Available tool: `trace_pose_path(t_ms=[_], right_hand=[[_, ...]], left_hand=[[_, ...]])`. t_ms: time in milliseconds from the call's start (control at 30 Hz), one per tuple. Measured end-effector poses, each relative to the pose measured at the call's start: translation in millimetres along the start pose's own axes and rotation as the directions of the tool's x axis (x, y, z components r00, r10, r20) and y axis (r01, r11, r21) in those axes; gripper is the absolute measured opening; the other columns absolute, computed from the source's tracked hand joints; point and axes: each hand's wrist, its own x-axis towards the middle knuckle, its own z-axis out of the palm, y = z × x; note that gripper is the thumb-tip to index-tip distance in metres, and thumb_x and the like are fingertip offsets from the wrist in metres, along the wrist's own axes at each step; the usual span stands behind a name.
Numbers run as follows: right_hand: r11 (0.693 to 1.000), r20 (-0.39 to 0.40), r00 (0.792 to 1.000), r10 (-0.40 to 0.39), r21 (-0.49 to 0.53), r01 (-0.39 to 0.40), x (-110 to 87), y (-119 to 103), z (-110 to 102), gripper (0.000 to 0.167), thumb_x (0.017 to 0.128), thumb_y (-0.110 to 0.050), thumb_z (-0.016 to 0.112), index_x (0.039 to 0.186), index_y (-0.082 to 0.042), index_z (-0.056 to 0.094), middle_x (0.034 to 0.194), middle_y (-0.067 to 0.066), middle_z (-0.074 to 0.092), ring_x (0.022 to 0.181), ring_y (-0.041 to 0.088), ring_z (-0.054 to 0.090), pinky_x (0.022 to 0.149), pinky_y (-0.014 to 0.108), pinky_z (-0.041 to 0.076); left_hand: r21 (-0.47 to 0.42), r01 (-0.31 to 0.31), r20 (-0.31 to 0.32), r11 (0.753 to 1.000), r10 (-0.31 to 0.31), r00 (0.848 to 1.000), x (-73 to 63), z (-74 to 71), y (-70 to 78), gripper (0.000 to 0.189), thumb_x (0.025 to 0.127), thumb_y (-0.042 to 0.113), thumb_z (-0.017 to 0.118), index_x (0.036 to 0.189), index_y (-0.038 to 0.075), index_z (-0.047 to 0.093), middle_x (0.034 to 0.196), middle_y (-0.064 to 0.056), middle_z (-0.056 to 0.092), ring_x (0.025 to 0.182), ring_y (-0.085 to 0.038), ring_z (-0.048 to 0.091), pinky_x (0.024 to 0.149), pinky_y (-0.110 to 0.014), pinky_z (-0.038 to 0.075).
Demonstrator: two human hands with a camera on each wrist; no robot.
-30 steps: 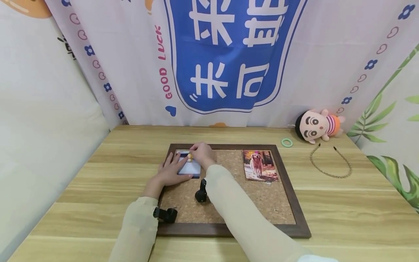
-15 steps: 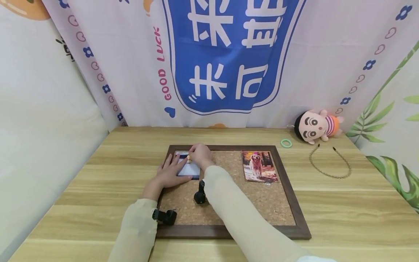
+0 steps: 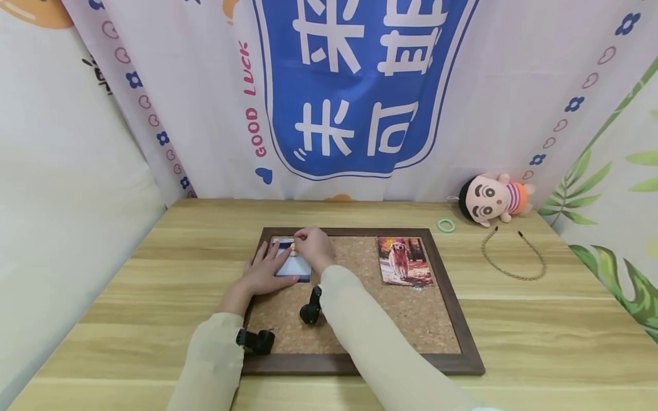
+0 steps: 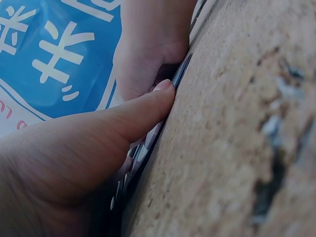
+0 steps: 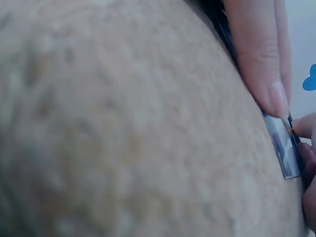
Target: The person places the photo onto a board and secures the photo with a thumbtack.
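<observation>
My left hand [image 3: 264,271] lies spread over the left side of a blue-and-white photo [image 3: 295,268], its thumb along the photo's lower edge. The photo lies at the upper left of a framed corkboard [image 3: 360,319] and has a small yellow-and-white patch. Beside that patch my right hand [image 3: 315,248] has its fingers curled and pinches something small. In the right wrist view a thin, golden pin [image 5: 290,129] shows at the fingertips, mostly hidden. The left thumb [image 4: 153,106] touches the photo edge in the left wrist view.
A golden retriever photo [image 3: 405,262] is on the board's upper right. Right of the board lie a green ring [image 3: 446,226], a braided headband [image 3: 514,276] and a plush doll [image 3: 493,200]. A printed cloth [image 3: 216,142] hangs behind the wooden table [image 3: 139,285].
The view shifts slightly, moving the whole scene a little leftward. Both hands keep their places on the photo, with the right fingers still pinching at the same spot.
</observation>
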Motion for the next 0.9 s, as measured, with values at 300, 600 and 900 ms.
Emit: trace_pose_path(t_ms=[300,600,900], right_hand=[[1.0,-0.006,1.0,-0.013,0.009,0.013,3.8,1,0,0.011,0.083,-0.023,0.057,0.083,-0.02,0.067,0.08,-0.01,0.06,0.07,0.006,0.051,0.059,0.023,0.039],[0.999,0.046,0.999,0.022,-0.031,-0.02,4.1,0,-5,0.012,0.081,-0.02,0.057,0.072,-0.018,0.064,0.071,-0.008,0.056,0.062,0.011,0.049,0.052,0.023,0.037],[0.994,0.121,0.992,-0.041,-0.094,0.053,5.5,0,-9,0.011,0.081,-0.019,0.055,0.076,-0.017,0.065,0.074,-0.008,0.057,0.065,0.011,0.049,0.055,0.023,0.038]], left_hand=[[0.005,0.003,0.002,1.0,-0.003,1.0,0.4,-4.0,0.9,0.078,0.078,0.057,0.048,0.138,0.014,0.023,0.142,-0.016,0.006,0.126,-0.036,-0.007,0.088,-0.063,0.006],[-0.001,0.007,0.011,1.0,-0.007,1.0,-1.3,-3.4,4.6,0.076,0.079,0.055,0.048,0.138,0.014,0.024,0.142,-0.016,0.006,0.126,-0.036,-0.007,0.089,-0.062,0.006],[-0.052,-0.024,-0.015,0.998,0.024,1.0,0.2,0.3,-1.0,0.084,0.073,0.067,0.042,0.138,0.018,0.023,0.142,-0.016,0.005,0.126,-0.034,-0.011,0.087,-0.065,0.003]])
